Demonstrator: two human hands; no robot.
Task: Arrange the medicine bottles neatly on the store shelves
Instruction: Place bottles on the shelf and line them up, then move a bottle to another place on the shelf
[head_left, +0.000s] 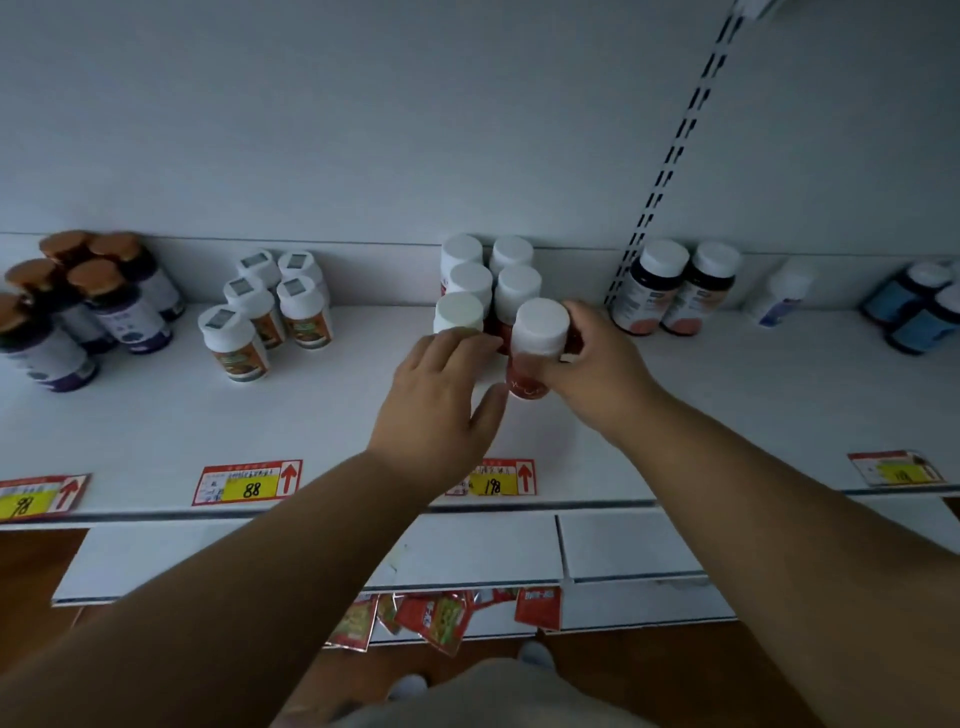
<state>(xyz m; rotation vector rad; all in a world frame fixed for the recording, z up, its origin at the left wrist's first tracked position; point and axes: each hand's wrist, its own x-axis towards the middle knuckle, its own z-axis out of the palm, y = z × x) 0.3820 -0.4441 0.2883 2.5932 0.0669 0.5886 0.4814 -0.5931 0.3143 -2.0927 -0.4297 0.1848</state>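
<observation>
Clearly, the red bottle (535, 358) with the white cap stands at the front of a group of 6 like bottles, on the white shelf (727, 415), just in front of the price tag marked 198 (506, 477). The right hand (597, 364) has its fingers curled around it from the right side, near the cap and the upper body. The left hand (441, 395) lies with straight fingers against the front-left bottle (458, 313) of the same group, and its thumb reaches toward the base of the red bottle; whether the thumb touches it I cannot tell.

Judging by its look, the bottle is rigid plastic, small and light, so 1 hand is enough to move it. Its smooth wall and glossy label may slip a little, and a tall narrow body tips easily when pushed high. A better hold is around the middle of the body, below the cap, with the thumb on the opposite side. The neighbours stand very close, so a careless push could knock over the whole row.
</observation>
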